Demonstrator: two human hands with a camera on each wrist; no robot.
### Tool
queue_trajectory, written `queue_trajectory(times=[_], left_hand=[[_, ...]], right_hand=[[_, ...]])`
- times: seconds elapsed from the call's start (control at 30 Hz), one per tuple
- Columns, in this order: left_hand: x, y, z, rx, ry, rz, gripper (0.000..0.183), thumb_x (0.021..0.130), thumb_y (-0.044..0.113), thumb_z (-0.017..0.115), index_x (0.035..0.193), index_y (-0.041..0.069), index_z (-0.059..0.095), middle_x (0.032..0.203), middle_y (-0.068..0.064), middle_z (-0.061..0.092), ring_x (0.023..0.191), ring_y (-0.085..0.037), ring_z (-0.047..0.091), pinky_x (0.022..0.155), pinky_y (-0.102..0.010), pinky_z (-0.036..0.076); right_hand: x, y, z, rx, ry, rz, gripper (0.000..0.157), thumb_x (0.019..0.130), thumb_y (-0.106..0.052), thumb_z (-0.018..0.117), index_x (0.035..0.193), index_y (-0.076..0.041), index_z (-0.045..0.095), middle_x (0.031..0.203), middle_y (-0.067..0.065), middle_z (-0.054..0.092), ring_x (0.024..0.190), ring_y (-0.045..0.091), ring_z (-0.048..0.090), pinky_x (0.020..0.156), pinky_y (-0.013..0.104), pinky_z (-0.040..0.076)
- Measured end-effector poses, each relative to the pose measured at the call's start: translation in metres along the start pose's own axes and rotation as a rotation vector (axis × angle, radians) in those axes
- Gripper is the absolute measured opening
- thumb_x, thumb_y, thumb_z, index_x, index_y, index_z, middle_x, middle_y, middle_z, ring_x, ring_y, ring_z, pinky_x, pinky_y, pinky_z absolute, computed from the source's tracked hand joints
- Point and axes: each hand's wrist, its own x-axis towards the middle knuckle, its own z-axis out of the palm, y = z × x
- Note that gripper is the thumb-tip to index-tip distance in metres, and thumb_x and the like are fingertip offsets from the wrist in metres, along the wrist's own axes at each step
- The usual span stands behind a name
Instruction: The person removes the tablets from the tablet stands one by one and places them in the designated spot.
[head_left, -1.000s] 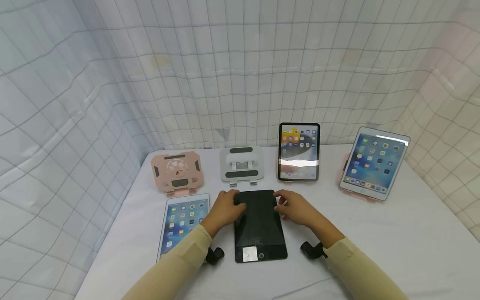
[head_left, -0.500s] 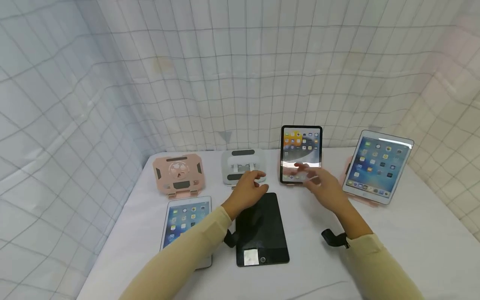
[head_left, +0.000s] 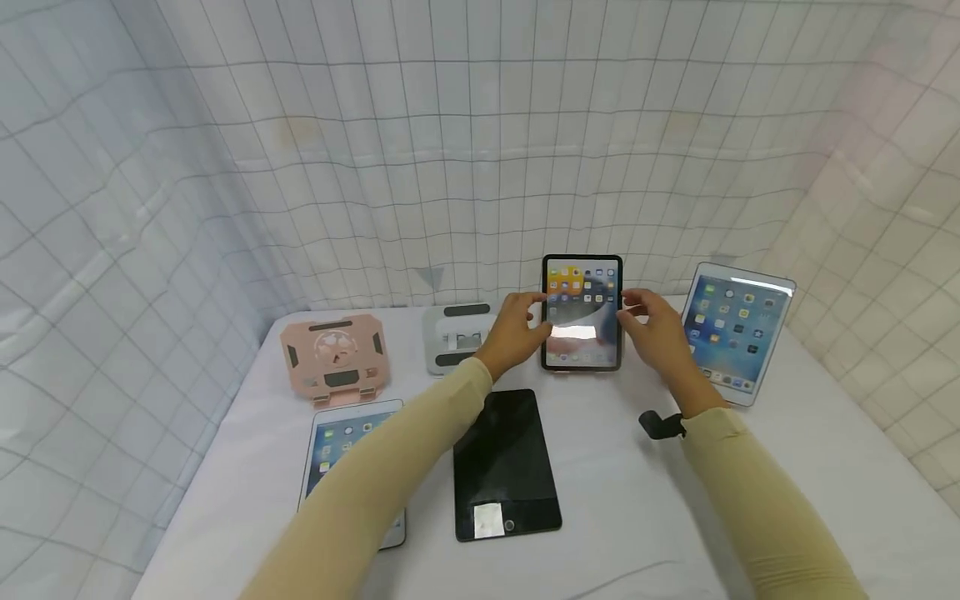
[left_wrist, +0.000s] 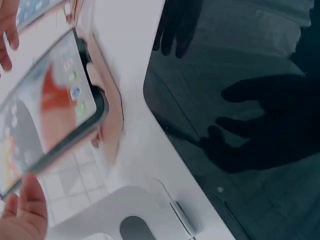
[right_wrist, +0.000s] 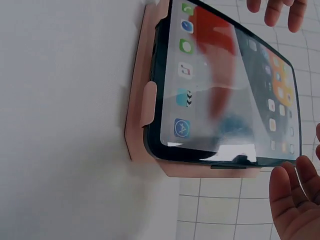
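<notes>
A black-rimmed tablet (head_left: 582, 321) with a lit home screen leans on a pink tablet stand (right_wrist: 150, 102), whose small lip hooks over its lower edge. My left hand (head_left: 516, 333) is at its left side, with fingertips right at the rim and the thumb over the edge of the screen. On the opposite side, my right hand (head_left: 660, 340) has thumb and fingers loosely bent beside the right rim. In the right wrist view the right fingertips (right_wrist: 282, 182) come close to the tablet's corner. Neither hand closes round the tablet.
A dark tablet (head_left: 506, 458) lies flat in front, with a white tablet (head_left: 321, 454) to its left, partly under my left sleeve. Behind them stand a pink stand (head_left: 335, 358) and a grey stand (head_left: 450, 340). Another white tablet (head_left: 735, 325) leans at the right.
Both hands have left the flat dark tablet and moved forward and right to the sides of the propped black-rimmed tablet. The head view has shifted slightly.
</notes>
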Motion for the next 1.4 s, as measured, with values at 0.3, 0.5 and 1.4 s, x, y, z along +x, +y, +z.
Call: queue_trajectory(times=[0.3,0.5,1.4], left_hand=[[0.027,0.002,0.006,-0.058,0.012,-0.063,0.060,0.098,0.019,0.059,0.153,0.016,0.036,0.153,-0.012,0.030,0.122,-0.024,0.047,0.095,-0.039,0.046],[0.032,0.005,0.010,-0.041,0.035,-0.098,0.061,0.097,0.016,0.059,0.154,0.015,0.036,0.154,-0.012,0.034,0.117,-0.022,0.050,0.100,-0.037,0.043],[0.032,0.012,0.014,-0.096,0.061,-0.053,0.078,0.092,-0.006,0.049,0.160,0.021,0.020,0.158,-0.008,0.028,0.135,-0.022,0.041,0.096,-0.032,0.043]], right_hand=[[0.026,0.015,0.018,0.054,0.006,0.042,0.046,0.100,-0.018,0.057,0.144,-0.005,0.046,0.138,0.016,0.052,0.123,0.034,0.052,0.095,0.049,0.047],[0.033,0.019,0.022,0.076,0.004,0.051,0.050,0.101,-0.019,0.057,0.147,-0.008,0.042,0.144,0.016,0.049,0.125,0.034,0.052,0.092,0.049,0.050],[0.041,0.017,0.019,0.094,0.085,0.022,0.044,0.098,-0.006,0.054,0.141,-0.003,0.044,0.117,0.019,0.057,0.112,0.031,0.054,0.092,0.044,0.046]])
